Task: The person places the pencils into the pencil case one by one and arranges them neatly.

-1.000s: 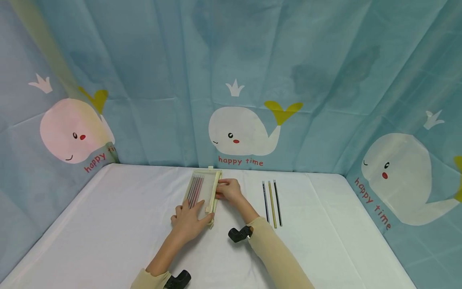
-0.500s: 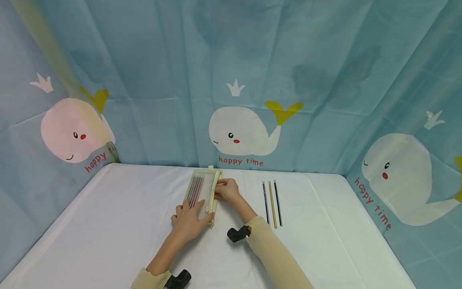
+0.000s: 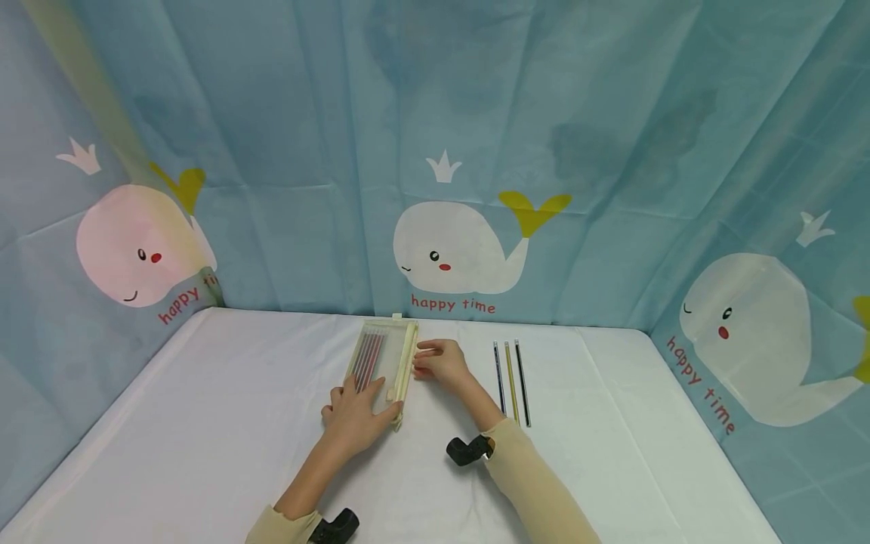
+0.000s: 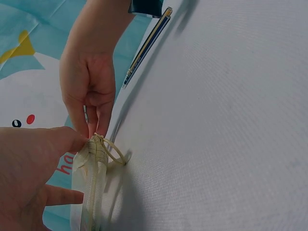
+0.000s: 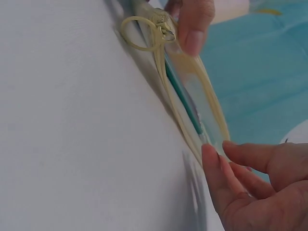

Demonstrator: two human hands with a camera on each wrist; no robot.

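Note:
A see-through pencil case (image 3: 393,355) with cream zip edging lies in the middle of the table, several dark and reddish pencils (image 3: 368,355) inside. My left hand (image 3: 359,412) rests on its near end, fingers spread, thumb at the corner by the zip's loop pull (image 5: 139,33). Along the case's long right side, the zip edge stands parted, and a green pencil (image 5: 183,98) shows inside. My right hand (image 3: 440,364) is beside that edge, its fingers loosely bent. Thumb and fingertips (image 5: 209,154) are apart, right at the opening, with nothing seen between them.
Three pencils lie side by side on the white cloth right of my right hand: a dark blue one (image 3: 499,378), a gold one (image 3: 512,381) and a black one (image 3: 522,381). A blue whale-print curtain (image 3: 326,151) closes off the table's back and sides.
My right hand has drawn back to the right, out of the case's side opening, and the raised edge there has settled flatter. The left hand stays in place.

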